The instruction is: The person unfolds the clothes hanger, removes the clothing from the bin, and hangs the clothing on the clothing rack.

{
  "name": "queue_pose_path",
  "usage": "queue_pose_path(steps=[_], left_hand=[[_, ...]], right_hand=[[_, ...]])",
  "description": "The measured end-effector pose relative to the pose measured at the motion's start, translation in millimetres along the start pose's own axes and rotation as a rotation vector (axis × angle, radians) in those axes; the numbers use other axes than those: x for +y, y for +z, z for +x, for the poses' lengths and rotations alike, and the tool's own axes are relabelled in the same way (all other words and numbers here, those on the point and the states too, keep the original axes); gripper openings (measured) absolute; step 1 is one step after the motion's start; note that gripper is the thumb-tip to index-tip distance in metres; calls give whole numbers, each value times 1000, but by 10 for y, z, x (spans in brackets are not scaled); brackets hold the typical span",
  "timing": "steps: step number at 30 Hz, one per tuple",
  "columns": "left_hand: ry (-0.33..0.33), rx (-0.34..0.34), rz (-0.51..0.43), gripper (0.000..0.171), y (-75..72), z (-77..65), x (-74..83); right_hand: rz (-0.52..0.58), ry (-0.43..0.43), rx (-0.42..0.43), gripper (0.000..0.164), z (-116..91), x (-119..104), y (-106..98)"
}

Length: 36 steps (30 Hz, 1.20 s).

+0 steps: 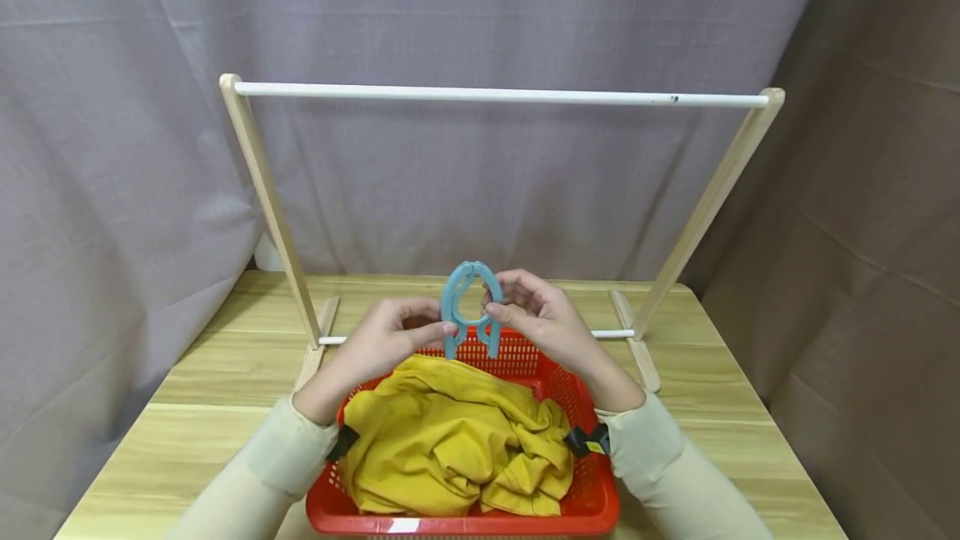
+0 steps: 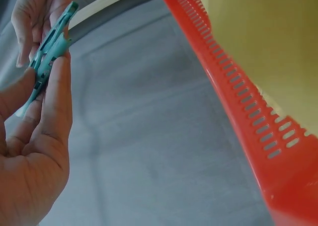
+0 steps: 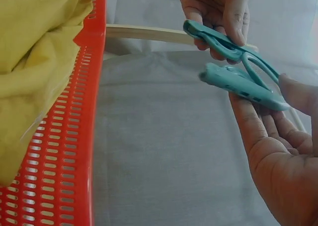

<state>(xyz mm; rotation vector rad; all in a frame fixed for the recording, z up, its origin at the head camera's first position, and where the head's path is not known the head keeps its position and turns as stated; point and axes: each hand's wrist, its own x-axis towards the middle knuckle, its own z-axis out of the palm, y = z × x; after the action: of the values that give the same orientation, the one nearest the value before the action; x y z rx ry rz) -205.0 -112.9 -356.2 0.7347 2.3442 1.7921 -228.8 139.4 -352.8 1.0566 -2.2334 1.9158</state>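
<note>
A teal folding clothes hanger (image 1: 447, 307), its two arms folded down, is held up over the back of the red basket in the head view. My left hand (image 1: 378, 344) pinches its left arm between thumb and fingers. On the other side my right hand (image 1: 551, 323) grips the right arm, thumb to the front. Both wrist views show the hanger (image 3: 243, 87) between the two hands, and the right wrist view shows a gap between its arms. Below lies a crumpled yellow garment (image 1: 450, 440) inside the red plastic basket (image 1: 468, 526).
Behind the basket stands a drying rack with a white top rod (image 1: 487, 94), wooden side posts (image 1: 270, 207) and a low white crossbar. Everything rests on a wood-grain table (image 1: 720, 423). Grey curtains (image 1: 510, 15) hang at the back and left, with a brownish one at right.
</note>
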Motion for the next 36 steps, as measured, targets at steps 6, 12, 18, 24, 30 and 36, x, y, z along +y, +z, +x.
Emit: queue_pose_path(steps=[6, 12, 18, 24, 30, 36], left_hand=[[-4, 22, -54, 17, -16, 23, -31], [2, 28, -53, 18, -28, 39, -53], [-5, 32, -70, 18, -27, 48, -59], [5, 38, -51, 17, -28, 38, -57], [11, 29, 12, 17, -27, 26, -72], [16, 27, 24, 18, -36, 29, -92]], right_hand=[[-61, 92, -30, 20, -21, 55, -16], [-64, 138, -37, 18, -34, 80, -17], [-33, 129, -26, 17, -32, 85, -12], [-31, 120, -18, 17, -30, 77, -8], [-5, 114, -10, 18, -40, 83, -7], [0, 125, -6, 18, -46, 98, -18]])
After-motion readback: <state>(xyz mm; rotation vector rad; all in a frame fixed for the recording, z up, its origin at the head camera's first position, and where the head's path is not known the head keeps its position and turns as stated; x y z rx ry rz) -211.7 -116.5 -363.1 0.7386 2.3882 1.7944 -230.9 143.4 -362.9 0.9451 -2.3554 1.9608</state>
